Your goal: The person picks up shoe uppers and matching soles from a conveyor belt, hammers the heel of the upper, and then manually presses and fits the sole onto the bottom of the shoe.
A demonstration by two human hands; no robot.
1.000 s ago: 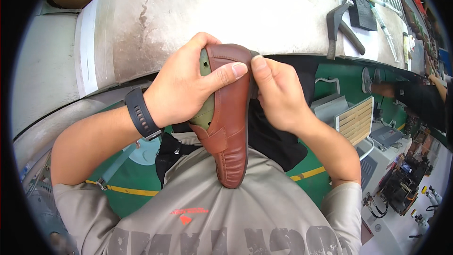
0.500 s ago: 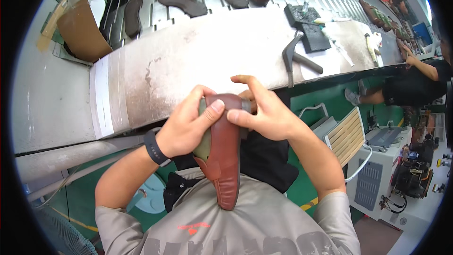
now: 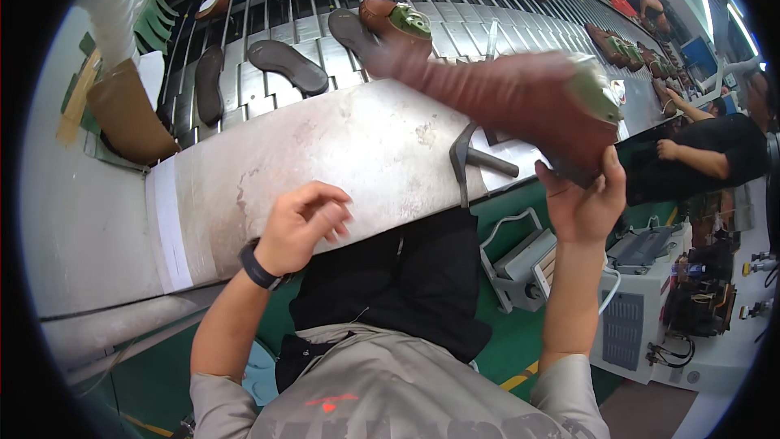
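Brown shoe point(image 3: 520, 97), blurred, is up over the desk point(image 3: 341, 162) above the hammer point(image 3: 475, 158), my right hand point(image 3: 581, 203) gripping its heel end w/ fingers closed, prob. to keep it level; left hand point(image 3: 301, 223) open, empty, near desk edge.

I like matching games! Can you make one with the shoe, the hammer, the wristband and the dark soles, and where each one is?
Things:
1. brown shoe
2. hammer
3. black wristband
4. dark soles

Places:
A. on the left wrist
B. lying on the slatted belt
C. held up in the right hand
D. lying on the pale worktop

Pairs: 1-C, 2-D, 3-A, 4-B
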